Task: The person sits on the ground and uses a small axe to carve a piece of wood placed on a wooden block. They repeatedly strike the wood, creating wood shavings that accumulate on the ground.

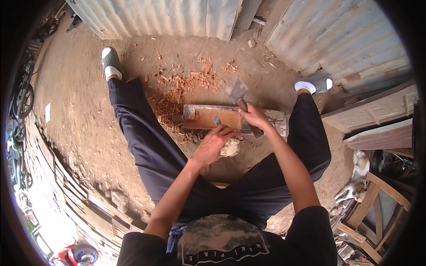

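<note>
Chisel is being gripped in the L hand, fingers wrapped round its handle, w/ its tip being held over or in the hollow of the wooden block btwn the legs, tho contact can't be told here. Meanwhile a broad-bladed hatchet is being held in the R hand, fingers closed round its wooden handle, blade being tipped out past the block's far edge. For clean work, a steady chisel angle & square taps on the frayed top are prob. being called for, w/ L fingers being held clear.
</note>
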Action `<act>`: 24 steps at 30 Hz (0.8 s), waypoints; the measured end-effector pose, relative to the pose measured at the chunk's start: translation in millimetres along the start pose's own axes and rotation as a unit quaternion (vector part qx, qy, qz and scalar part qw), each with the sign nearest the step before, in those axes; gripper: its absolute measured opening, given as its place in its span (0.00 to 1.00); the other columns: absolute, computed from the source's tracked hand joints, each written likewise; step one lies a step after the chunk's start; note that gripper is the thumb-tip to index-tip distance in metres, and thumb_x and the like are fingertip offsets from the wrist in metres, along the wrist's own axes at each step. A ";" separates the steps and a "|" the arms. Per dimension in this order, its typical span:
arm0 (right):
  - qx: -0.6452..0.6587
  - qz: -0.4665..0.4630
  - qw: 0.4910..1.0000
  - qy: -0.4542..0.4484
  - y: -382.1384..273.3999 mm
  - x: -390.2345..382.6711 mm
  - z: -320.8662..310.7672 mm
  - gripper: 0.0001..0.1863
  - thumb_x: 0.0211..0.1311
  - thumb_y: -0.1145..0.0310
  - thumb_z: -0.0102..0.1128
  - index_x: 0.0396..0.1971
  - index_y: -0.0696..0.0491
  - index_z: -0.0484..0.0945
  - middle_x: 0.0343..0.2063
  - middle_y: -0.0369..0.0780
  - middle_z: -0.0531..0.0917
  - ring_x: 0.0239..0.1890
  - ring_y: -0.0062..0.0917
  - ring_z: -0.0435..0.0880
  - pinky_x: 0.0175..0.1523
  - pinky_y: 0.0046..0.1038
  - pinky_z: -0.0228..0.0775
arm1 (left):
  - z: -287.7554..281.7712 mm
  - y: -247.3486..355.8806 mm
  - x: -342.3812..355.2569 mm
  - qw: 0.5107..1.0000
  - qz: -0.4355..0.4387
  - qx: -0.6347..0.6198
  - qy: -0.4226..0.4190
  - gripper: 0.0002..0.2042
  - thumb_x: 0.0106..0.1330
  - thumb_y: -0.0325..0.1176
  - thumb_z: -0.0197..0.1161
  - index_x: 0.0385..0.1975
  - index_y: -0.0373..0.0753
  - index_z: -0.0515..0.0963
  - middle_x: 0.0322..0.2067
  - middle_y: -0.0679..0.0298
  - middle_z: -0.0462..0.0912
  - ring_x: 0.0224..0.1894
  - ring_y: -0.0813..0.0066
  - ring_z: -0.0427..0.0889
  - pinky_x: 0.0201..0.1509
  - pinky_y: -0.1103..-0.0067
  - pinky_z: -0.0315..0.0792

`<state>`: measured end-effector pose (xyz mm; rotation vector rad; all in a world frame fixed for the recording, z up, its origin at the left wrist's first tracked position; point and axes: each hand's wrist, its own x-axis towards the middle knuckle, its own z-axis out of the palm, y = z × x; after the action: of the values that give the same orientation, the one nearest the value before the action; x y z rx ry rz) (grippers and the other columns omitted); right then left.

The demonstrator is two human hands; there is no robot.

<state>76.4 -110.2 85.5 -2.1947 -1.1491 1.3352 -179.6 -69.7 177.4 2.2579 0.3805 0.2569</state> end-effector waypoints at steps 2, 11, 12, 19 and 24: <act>0.267 0.034 0.963 0.007 3.7 -33.7 -8.9 0.17 0.76 0.58 0.55 0.51 0.58 0.71 0.45 0.45 0.82 0.35 0.27 0.85 0.37 0.30 0.77 | 16.5 13.8 10.2 0.993 -0.010 -0.119 -0.004 0.34 0.46 0.21 0.71 0.60 0.43 0.76 0.58 0.57 0.78 0.64 0.52 0.74 0.74 0.63 0.64; 0.454 0.109 0.883 0.047 -82.5 -187.5 -25.8 0.13 0.75 0.60 0.59 0.50 0.52 0.75 0.28 0.34 0.76 0.19 0.19 0.75 0.23 0.25 0.69 | 76.0 -62.7 -0.6 0.985 -0.098 -0.141 -0.018 0.40 0.46 0.22 0.74 0.66 0.39 0.71 0.66 0.49 0.71 0.71 0.46 0.67 0.77 0.63 0.62; 0.455 0.116 0.883 0.029 -80.6 -193.8 -25.2 0.14 0.75 0.60 0.59 0.50 0.53 0.74 0.28 0.34 0.76 0.19 0.19 0.75 0.24 0.25 0.69 | 80.8 -69.8 -3.8 0.981 -0.122 -0.151 -0.014 0.40 0.46 0.22 0.75 0.66 0.37 0.70 0.67 0.47 0.71 0.71 0.46 0.67 0.76 0.63 0.63; 0.316 0.037 0.944 0.090 -71.7 -192.2 -40.9 0.20 0.71 0.69 0.59 0.59 0.56 0.69 0.30 0.33 0.76 0.23 0.18 0.76 0.28 0.25 0.72 | 102.0 -84.9 -8.8 0.770 -0.143 -0.618 0.067 0.33 0.55 0.29 0.78 0.62 0.32 0.74 0.54 0.53 0.83 0.55 0.61 0.83 0.61 0.69 0.77; 0.035 -0.010 0.973 0.226 -39.1 -141.2 22.7 0.25 0.78 0.55 0.50 0.61 0.60 0.67 0.51 0.51 0.79 0.56 0.40 0.79 0.61 0.36 0.68 | 28.7 -1.2 26.4 0.859 -0.164 -0.481 0.065 0.38 0.57 0.37 0.82 0.65 0.31 0.70 0.52 0.57 0.84 0.52 0.73 0.81 0.59 0.76 0.75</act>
<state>5.2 -197.8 181.7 -2.2633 -0.9286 0.7893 -146.5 -79.7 159.5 1.1684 0.5479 0.3267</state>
